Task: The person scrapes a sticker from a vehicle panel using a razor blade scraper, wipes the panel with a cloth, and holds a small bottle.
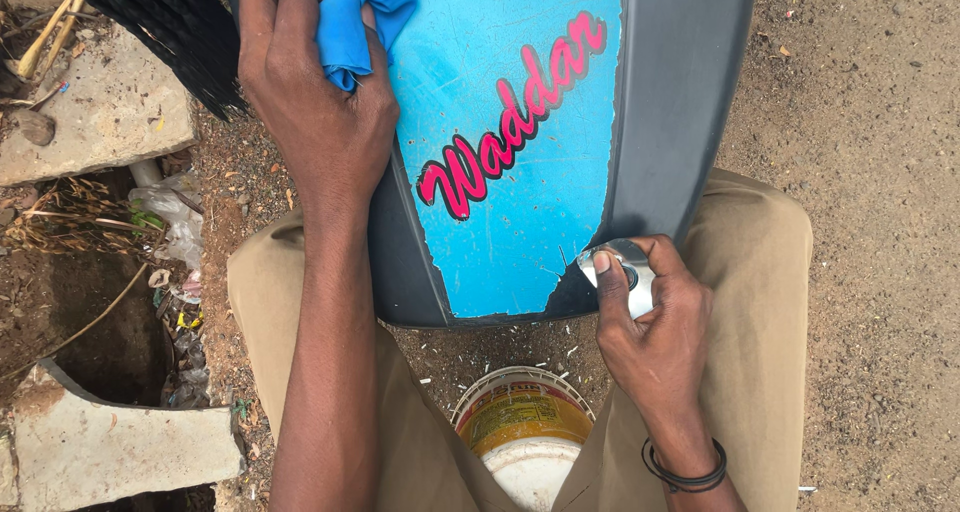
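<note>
Pressing down on a grey vehicle panel [670, 92], both hands work along its upper face, most of which is covered by a bright blue sticker [500, 172] carrying pink lettering edged in black. The left hand [315, 102] sits at the panel's left edge, near its far end, with the fingers curled tight around a bunched blue cloth [355, 22]; the cloth pokes out above the knuckles and lies against the sticker. The right hand [650, 322] is at the panel's near right corner, closed around a small flat silvery tool [625, 272], thumb pressed on top of it. The tool's edge meets the torn lower corner of the sticker, where the blue film ends in a ragged line and bare grey panel shows. A black band [690, 472] circles the right wrist. Below the panel's near end, between the person's knees in tan trousers [760, 322], stands a white bucket [520, 432] with a yellow label. Small pale flecks are scattered on the dirt ground [860, 172] just beyond the bucket, under the panel's edge. Left of the panel lie broken concrete slabs [100, 112] and some litter.
</note>
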